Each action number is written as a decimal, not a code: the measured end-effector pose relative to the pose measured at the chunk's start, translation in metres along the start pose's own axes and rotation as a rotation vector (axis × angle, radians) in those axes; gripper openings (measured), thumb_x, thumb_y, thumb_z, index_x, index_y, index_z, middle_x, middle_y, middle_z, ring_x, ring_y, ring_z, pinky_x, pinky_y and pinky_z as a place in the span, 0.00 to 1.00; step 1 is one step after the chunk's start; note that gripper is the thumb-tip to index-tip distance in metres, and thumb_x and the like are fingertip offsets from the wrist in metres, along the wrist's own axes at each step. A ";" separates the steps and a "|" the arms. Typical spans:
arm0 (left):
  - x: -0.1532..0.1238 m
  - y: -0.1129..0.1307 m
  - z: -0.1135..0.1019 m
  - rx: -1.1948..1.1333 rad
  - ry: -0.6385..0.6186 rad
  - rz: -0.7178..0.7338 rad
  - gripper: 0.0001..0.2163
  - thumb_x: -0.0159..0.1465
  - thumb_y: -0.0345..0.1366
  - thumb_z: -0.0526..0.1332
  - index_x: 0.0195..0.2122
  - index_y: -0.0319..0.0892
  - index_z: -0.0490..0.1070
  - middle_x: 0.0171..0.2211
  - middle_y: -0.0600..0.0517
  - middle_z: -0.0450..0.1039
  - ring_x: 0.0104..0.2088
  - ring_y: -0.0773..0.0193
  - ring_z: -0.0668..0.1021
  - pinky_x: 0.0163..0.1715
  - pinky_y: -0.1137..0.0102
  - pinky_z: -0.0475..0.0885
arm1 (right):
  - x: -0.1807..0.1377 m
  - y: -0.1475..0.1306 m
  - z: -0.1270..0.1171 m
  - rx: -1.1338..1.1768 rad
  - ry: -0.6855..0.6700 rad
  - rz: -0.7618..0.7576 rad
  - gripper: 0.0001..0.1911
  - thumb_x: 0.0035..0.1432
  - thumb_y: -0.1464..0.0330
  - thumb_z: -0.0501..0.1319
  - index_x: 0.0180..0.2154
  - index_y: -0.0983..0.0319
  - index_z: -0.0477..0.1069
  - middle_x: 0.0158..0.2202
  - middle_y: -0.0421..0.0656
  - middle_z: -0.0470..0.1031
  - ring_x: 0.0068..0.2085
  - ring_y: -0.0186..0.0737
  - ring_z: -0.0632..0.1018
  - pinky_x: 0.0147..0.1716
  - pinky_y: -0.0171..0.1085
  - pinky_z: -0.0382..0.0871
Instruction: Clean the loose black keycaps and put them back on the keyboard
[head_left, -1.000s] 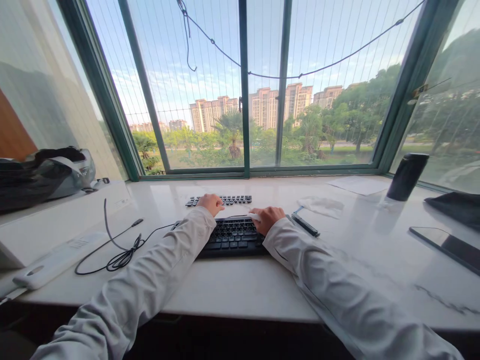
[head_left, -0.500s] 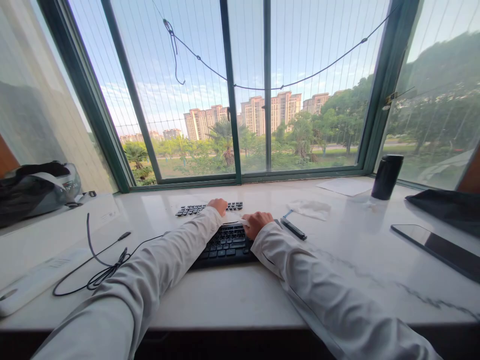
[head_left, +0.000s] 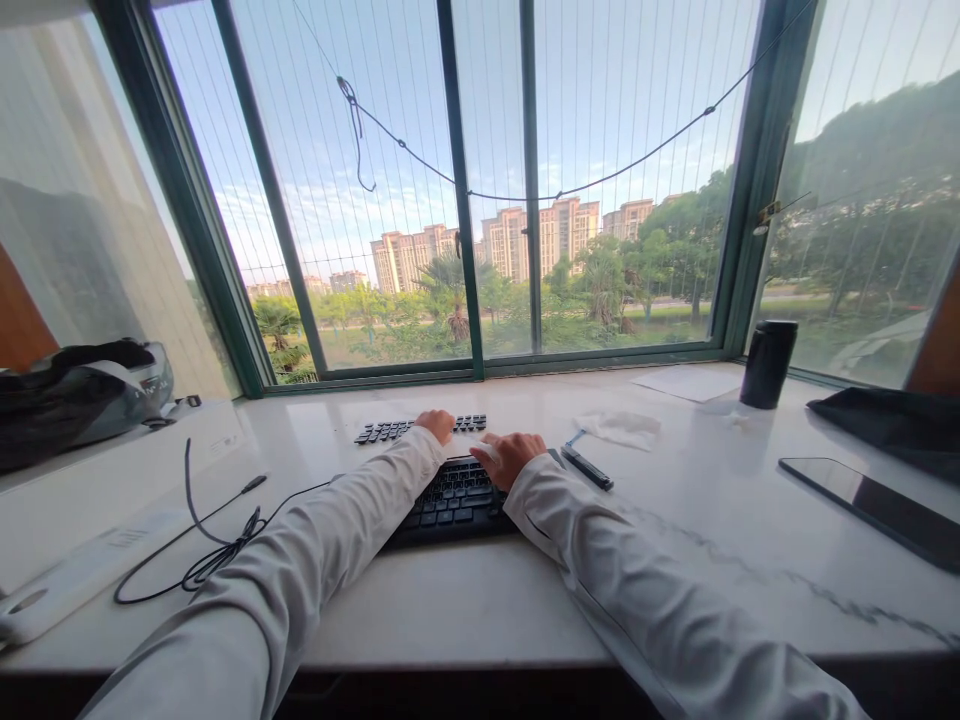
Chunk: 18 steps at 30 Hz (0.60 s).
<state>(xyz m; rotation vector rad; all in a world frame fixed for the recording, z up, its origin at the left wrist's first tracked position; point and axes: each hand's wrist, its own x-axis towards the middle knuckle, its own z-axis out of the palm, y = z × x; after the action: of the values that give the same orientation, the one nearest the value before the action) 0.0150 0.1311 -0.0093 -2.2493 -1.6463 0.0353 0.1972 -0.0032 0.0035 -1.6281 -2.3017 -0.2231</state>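
Note:
In the head view a black keyboard (head_left: 450, 510) lies on the white tabletop below my hands. Behind it, rows of loose black keycaps (head_left: 382, 432) are laid out on the table. My left hand (head_left: 436, 425) is closed, fingers curled down among the rows, and what it pinches is hidden. Over the keyboard's upper right, my right hand (head_left: 514, 458) is closed on a thin white wipe (head_left: 482, 453), only partly visible at its fingertips. A dark slim tool (head_left: 587, 467) lies right of the keyboard, and a crumpled clear plastic wrapper (head_left: 622, 429) lies behind it.
A coiled black cable (head_left: 217, 565) and a white power strip (head_left: 75, 590) lie on the left, with a black bag (head_left: 75, 400) behind. On the right are a black cylinder (head_left: 769, 365), a dark tablet (head_left: 870, 505) and a black cloth (head_left: 892, 425). Window frames (head_left: 600, 362) bound the back.
The view has tilted up slightly, so everything sits a little lower. My right hand has shifted slightly left, its thumb reaching further toward my left hand. The left hand stays by the keycaps.

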 end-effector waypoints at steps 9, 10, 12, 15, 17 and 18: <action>0.004 -0.002 0.005 0.006 0.023 0.025 0.10 0.54 0.36 0.59 0.35 0.43 0.76 0.38 0.45 0.75 0.40 0.54 0.75 0.40 0.65 0.68 | 0.003 0.003 0.006 -0.027 0.054 0.013 0.25 0.60 0.52 0.39 0.41 0.54 0.70 0.34 0.46 0.77 0.37 0.47 0.77 0.34 0.43 0.63; 0.005 -0.002 0.006 0.006 0.025 0.025 0.10 0.54 0.37 0.59 0.35 0.44 0.76 0.38 0.45 0.75 0.40 0.55 0.76 0.40 0.65 0.68 | 0.003 0.003 0.006 -0.027 0.054 0.012 0.25 0.60 0.52 0.39 0.41 0.54 0.70 0.34 0.47 0.77 0.36 0.47 0.77 0.34 0.43 0.63; 0.006 -0.003 0.009 0.004 0.033 0.029 0.11 0.54 0.37 0.58 0.37 0.45 0.76 0.38 0.46 0.75 0.40 0.56 0.75 0.40 0.66 0.67 | 0.003 0.004 0.006 -0.025 0.055 0.010 0.25 0.60 0.52 0.39 0.40 0.54 0.70 0.34 0.47 0.77 0.36 0.47 0.77 0.34 0.43 0.63; 0.008 -0.002 0.013 -0.001 0.055 0.052 0.12 0.55 0.37 0.57 0.39 0.46 0.76 0.40 0.46 0.75 0.40 0.55 0.75 0.40 0.65 0.67 | 0.004 0.004 0.005 -0.026 0.056 -0.001 0.24 0.60 0.52 0.40 0.40 0.55 0.70 0.33 0.47 0.77 0.36 0.47 0.77 0.33 0.42 0.63; 0.009 0.000 0.014 -0.008 0.067 0.070 0.12 0.56 0.37 0.57 0.39 0.47 0.76 0.40 0.46 0.75 0.40 0.54 0.75 0.39 0.65 0.67 | 0.004 0.004 0.005 -0.030 0.053 -0.003 0.24 0.60 0.52 0.40 0.39 0.55 0.70 0.33 0.47 0.77 0.35 0.47 0.77 0.32 0.42 0.63; 0.009 0.000 0.014 -0.014 0.073 0.078 0.12 0.56 0.37 0.57 0.39 0.47 0.76 0.40 0.46 0.75 0.40 0.54 0.76 0.39 0.64 0.67 | 0.004 0.005 0.005 -0.032 0.051 0.000 0.24 0.60 0.52 0.40 0.39 0.55 0.70 0.33 0.47 0.77 0.35 0.47 0.77 0.33 0.42 0.63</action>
<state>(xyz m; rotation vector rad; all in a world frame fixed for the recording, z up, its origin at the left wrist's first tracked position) 0.0150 0.1432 -0.0207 -2.2963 -1.5251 -0.0383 0.1994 0.0035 -0.0004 -1.6180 -2.2718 -0.2993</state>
